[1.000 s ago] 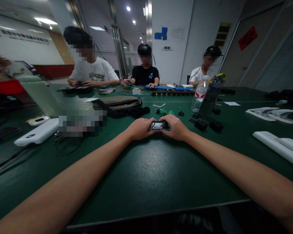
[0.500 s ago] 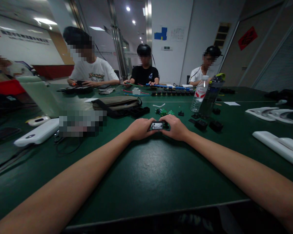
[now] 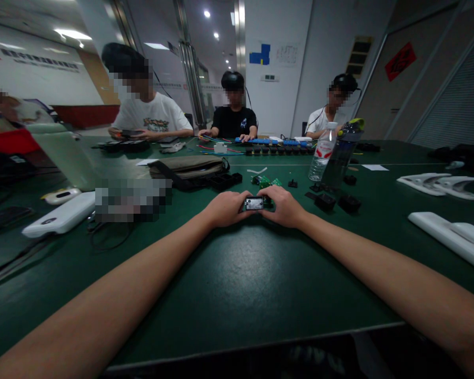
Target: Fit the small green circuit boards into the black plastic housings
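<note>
Between my two hands is a small black-framed box (image 3: 254, 203) with a pale, shiny face turned toward me. My left hand (image 3: 227, 208) grips its left side, thumb and fingers closed on it. On the right side my right hand (image 3: 283, 206) pinches the same box. Just beyond my fingers lie small green circuit boards (image 3: 265, 181), partly hidden by my right hand. A small black part (image 3: 293, 183) rests on the table a little to the right of them.
On the green table (image 3: 240, 295), black blocks (image 3: 349, 203) and two bottles (image 3: 323, 152) stand to the right. A bag (image 3: 193, 167) lies beyond my left hand, a white device (image 3: 61, 215) at the left. White parts (image 3: 450, 237) lie far right. Several people sit around the table.
My hands and the box stay almost still. Across the table, the hands of two people have shifted slightly at their work.
</note>
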A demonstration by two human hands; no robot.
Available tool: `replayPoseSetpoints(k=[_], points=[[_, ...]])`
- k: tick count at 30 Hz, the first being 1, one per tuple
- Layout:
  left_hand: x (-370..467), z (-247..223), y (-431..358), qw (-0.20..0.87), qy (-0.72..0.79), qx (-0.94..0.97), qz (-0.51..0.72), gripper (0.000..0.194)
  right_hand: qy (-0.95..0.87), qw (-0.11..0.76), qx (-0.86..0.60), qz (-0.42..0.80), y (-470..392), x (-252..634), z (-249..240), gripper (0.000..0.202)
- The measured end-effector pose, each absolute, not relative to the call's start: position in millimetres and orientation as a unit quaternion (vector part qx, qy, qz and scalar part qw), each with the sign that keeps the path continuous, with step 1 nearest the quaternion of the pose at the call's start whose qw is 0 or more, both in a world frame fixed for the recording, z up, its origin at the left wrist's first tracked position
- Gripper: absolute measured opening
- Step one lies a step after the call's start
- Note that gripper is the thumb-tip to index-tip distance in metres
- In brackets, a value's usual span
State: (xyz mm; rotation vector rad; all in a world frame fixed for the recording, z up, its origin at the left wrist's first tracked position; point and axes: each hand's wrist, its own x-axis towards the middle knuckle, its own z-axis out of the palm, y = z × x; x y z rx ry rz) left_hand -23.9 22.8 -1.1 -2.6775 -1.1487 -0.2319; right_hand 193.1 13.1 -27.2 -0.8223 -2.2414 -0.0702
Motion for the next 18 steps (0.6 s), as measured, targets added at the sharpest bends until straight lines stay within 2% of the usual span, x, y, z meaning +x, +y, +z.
replayPoseSetpoints(k=[9,11,14,16,18], points=[[-24.9,-4.0,23.2,0.115,-0.383,-0.912,-0.095,0.043,-0.871,0.37,-0.322,-0.028,15.2,193.3,-29.1,0.03],[-24.6,-4.5,23.8,0.129,-0.352,-0.915,-0.149,0.044,-0.866,0.376,-0.327,-0.029,15.4,193.0,-29.3,0.03],[-22.8,-2.8,20.8,0.195,-0.265,-0.897,-0.294,0.042,-0.854,0.392,-0.34,-0.034,15.4,192.2,-29.3,0.029],[-21.4,-0.7,13.2,0.235,-0.174,-0.879,-0.377,0.031,-0.85,0.393,-0.348,-0.036,15.1,191.5,-29.1,0.029],[-20.2,0.6,1.2,0.229,-0.078,-0.878,-0.413,0.022,-0.852,0.384,-0.355,-0.034,14.7,190.7,-28.7,0.029]])
